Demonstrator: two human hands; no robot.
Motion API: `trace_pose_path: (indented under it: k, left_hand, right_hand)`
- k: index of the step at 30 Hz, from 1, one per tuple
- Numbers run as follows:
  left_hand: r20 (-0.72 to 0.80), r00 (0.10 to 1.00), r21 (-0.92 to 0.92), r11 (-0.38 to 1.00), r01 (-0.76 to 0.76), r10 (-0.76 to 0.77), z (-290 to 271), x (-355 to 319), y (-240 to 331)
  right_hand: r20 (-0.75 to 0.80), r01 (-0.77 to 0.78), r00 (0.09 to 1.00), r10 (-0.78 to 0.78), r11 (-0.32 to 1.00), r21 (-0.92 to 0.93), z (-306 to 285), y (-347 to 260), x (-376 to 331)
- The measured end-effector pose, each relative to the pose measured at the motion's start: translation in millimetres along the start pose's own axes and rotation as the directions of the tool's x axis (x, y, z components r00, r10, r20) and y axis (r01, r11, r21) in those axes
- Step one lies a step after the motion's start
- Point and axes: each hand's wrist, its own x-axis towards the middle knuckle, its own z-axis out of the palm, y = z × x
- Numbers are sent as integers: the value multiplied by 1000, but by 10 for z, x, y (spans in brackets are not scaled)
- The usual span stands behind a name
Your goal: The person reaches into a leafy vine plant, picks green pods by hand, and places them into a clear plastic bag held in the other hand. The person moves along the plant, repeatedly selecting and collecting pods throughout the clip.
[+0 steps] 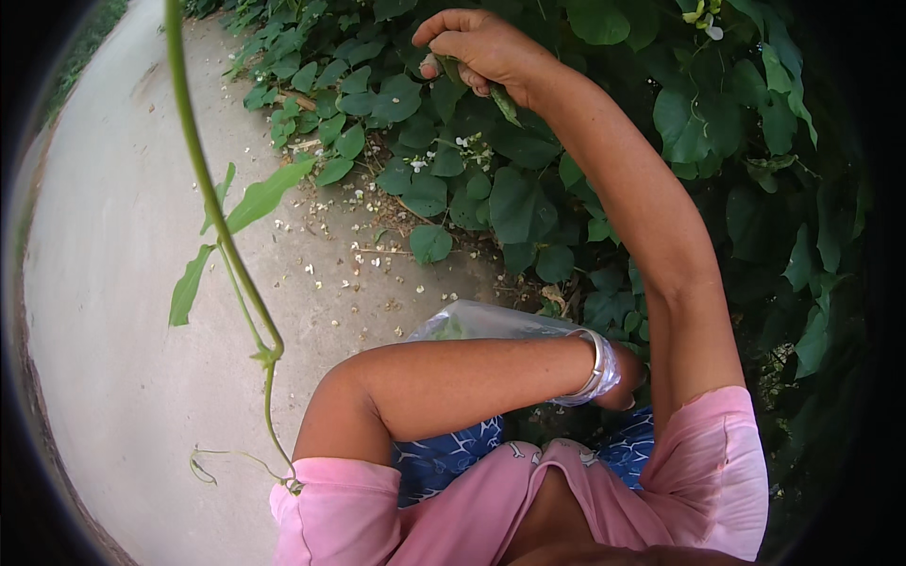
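Note:
My right hand (pixel 481 47) is raised to the top of the view, into a bank of leafy vines (pixel 514 203). Its fingers are pinched shut on a slim green pod (pixel 503 102) that hangs down from the fist. My left arm lies bent across my body. A clear plastic bag (pixel 481 321) with some green inside hangs by its twisted handle from that wrist. My left hand (pixel 628 375) is mostly hidden behind my right upper arm, so its fingers cannot be made out.
A pale concrete path (pixel 123 283) curves along the left, strewn with small white petals (pixel 359 259) near the plants. A loose green vine stem (pixel 212 203) with a few leaves dangles close to the camera on the left. Dense foliage fills the right.

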Motion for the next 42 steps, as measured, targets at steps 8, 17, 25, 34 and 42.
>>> trace_pose_path:
  k: [8,17,25,34,42]
  left_hand:
    - [75,981,-24,983,182,-180,98,-261,-83]
    - [21,961,-113,954,277,-277,118,-427,-242]
    - [126,956,-223,931,288,-266,216,-348,-280]
    - [261,939,-192,941,278,-224,263,-168,-232]
    - [128,989,-210,972,103,-77,347,-150,-287]
  right_hand:
    - [92,-315,948,304,935,161,-308,359,-1681]
    - [278,-564,826,491,721,403,-278,960,-2950]
    - [596,-529,732,329,826,194,489,1709,-2872]
    - [679,-608,680,279,732,308,980,1805,-2351]
    - [513,-218,830,221,974,-67,655,1552,-2657]
